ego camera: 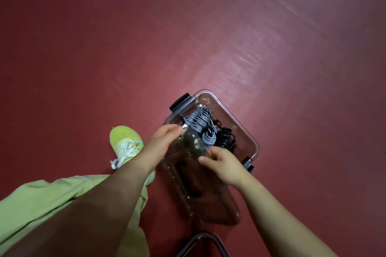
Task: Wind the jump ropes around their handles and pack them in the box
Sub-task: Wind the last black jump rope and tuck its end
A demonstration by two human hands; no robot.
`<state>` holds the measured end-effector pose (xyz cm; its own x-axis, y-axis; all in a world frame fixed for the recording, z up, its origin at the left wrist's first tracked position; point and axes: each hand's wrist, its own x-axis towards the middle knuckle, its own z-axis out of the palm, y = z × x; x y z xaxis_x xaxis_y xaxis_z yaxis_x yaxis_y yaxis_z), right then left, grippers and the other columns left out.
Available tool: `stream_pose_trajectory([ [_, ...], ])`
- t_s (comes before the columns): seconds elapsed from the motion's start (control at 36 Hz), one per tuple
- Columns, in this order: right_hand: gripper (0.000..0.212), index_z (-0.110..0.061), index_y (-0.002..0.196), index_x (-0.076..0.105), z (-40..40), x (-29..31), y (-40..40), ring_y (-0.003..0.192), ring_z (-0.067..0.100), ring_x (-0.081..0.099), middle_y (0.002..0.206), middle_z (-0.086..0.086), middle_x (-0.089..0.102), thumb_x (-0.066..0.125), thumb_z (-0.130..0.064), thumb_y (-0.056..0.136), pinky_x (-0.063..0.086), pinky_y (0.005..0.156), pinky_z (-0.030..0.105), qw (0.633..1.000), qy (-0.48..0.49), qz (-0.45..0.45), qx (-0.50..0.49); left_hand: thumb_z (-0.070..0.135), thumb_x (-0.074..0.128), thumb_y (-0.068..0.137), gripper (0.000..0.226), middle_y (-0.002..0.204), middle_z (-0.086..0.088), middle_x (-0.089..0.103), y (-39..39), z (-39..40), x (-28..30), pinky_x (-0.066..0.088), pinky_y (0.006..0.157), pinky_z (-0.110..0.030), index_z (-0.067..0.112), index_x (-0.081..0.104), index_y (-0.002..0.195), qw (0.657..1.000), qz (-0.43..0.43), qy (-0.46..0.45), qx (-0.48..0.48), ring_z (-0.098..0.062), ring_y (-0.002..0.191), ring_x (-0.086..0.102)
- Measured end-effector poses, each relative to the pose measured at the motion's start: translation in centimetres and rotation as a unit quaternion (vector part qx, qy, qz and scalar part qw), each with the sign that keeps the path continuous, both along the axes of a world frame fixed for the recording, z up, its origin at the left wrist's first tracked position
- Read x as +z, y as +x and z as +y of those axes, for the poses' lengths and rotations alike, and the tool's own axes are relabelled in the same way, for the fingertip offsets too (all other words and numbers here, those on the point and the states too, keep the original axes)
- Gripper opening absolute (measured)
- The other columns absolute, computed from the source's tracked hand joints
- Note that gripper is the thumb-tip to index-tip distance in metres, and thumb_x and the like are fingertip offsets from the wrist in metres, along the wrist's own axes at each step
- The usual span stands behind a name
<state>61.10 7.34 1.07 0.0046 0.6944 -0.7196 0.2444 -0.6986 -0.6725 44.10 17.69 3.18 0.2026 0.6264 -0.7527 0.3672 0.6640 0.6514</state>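
Note:
A clear plastic box [236,117] with black latches stands on the red floor. Inside it lie wound jump ropes: a grey bundle [198,120] and a black bundle [226,137]. A clear lid [200,192] is held tilted over the near part of the box. My left hand [163,140] grips the lid's far left corner. My right hand [223,162] grips the lid's right edge, fingers curled over it. The lid hides the near half of the box.
My leg in light green trousers [62,200] and a yellow-green shoe [126,144] are just left of the box. A dark metal frame [200,240] shows at the bottom edge. Red floor [188,27] spreads all around.

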Motion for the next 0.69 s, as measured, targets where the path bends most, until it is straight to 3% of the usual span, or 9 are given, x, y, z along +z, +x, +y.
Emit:
stream_pose_trajectory([
  [0.11,0.034,-0.02,0.066,0.046,3.1,1.5,2.2,0.05,0.004,0.044,0.055,-0.011,0.05,0.065,-0.03,0.092,0.035,0.052,0.02,0.996,0.02,0.075,-0.043,0.04,0.063,0.089,0.045,0.122,0.006,0.056,0.6,1.6,0.1,0.04,0.091,-0.025,0.028,0.053,0.131,0.992,0.062,0.048,-0.097,-0.014,0.112,0.054],
  [0.17,0.035,-0.019,0.069,0.051,4.4,1.8,3.0,0.06,0.017,0.048,0.065,0.004,0.054,0.068,-0.046,0.083,0.038,0.057,0.026,0.993,0.021,0.101,-0.049,0.043,0.062,0.089,0.05,0.124,0.005,0.054,0.5,2.2,-0.1,0.039,0.095,-0.028,0.028,0.05,0.135,0.984,0.104,0.069,-0.129,-0.015,0.114,0.052],
  [0.22,0.031,-0.014,0.073,0.057,5.4,2.0,3.8,0.062,0.018,0.06,0.068,0.004,0.065,0.066,-0.04,0.088,0.047,0.064,0.027,0.989,0.017,0.139,-0.049,0.048,0.06,0.089,0.045,0.12,0.005,0.058,0.3,2.6,-0.3,0.044,0.097,-0.033,0.031,0.052,0.13,0.973,0.148,0.077,-0.16,-0.018,0.11,0.056],
  [0.31,0.023,-0.008,0.08,0.058,6.2,2.8,4.8,0.06,0.01,0.067,0.067,0.001,0.071,0.05,-0.02,0.099,0.051,0.057,0.02,0.982,-0.004,0.182,-0.05,0.048,0.053,0.093,0.025,0.093,0.008,0.062,0.2,3.3,-0.6,0.049,0.082,-0.033,0.029,0.058,0.11,0.963,0.187,0.074,-0.179,-0.018,0.09,0.06],
  [0.36,0.025,-0.007,0.088,0.061,6.1,2.8,5.8,0.063,0.014,0.069,0.074,0.005,0.073,0.046,-0.024,0.1,0.052,0.052,0.022,0.979,-0.027,0.195,-0.058,0.044,0.05,0.096,0.022,0.082,0.011,0.057,0.7,3.8,-0.9,0.041,0.066,-0.028,0.024,0.057,0.103,0.963,0.187,0.085,-0.173,-0.011,0.077,0.055],
  [0.5,0.062,0.005,0.104,0.065,3.0,2.2,10.2,0.061,0.023,0.063,0.076,0.013,0.071,0.058,-0.05,0.078,0.049,0.062,0.032,0.975,-0.081,0.146,-0.146,0.038,0.051,0.097,0.026,0.089,-0.003,0.061,1.1,5.8,-1.3,0.033,0.068,-0.029,0.015,0.061,0.103,0.962,0.207,0.111,-0.138,-0.022,0.084,0.056],
  [0.56,0.056,-0.004,0.108,0.064,0.6,1.3,11.5,0.057,0.014,0.062,0.073,0.004,0.07,0.062,-0.049,0.075,0.046,0.056,0.027,0.971,-0.107,0.138,-0.163,0.037,0.05,0.098,0.032,0.095,-0.009,0.063,0.8,6.6,-1.8,0.034,0.07,-0.029,0.01,0.061,0.108,0.962,0.217,0.112,-0.122,-0.024,0.086,0.055],
  [0.64,0.035,-0.015,0.103,0.06,-2.5,0.1,11.2,0.077,0.019,0.069,0.09,0.007,0.073,0.075,-0.032,0.077,0.048,0.07,0.031,0.95,-0.102,0.197,-0.221,0.04,0.049,0.098,0.036,0.101,-0.01,0.065,1.3,7.1,-2.5,0.039,0.072,-0.031,0.01,0.06,0.114,0.961,0.217,0.099,-0.14,-0.026,0.089,0.058],
  [0.69,0.048,-0.01,0.098,0.059,-3.9,-0.8,10.0,0.076,0.022,0.065,0.087,0.01,0.071,0.085,-0.036,0.066,0.048,0.07,0.032,0.94,-0.081,0.189,-0.272,0.041,0.048,0.098,0.035,0.099,-0.008,0.066,2.0,7.2,-2.8,0.044,0.074,-0.034,0.011,0.06,0.112,0.96,0.21,0.099,-0.154,-0.027,0.09,0.061],
])
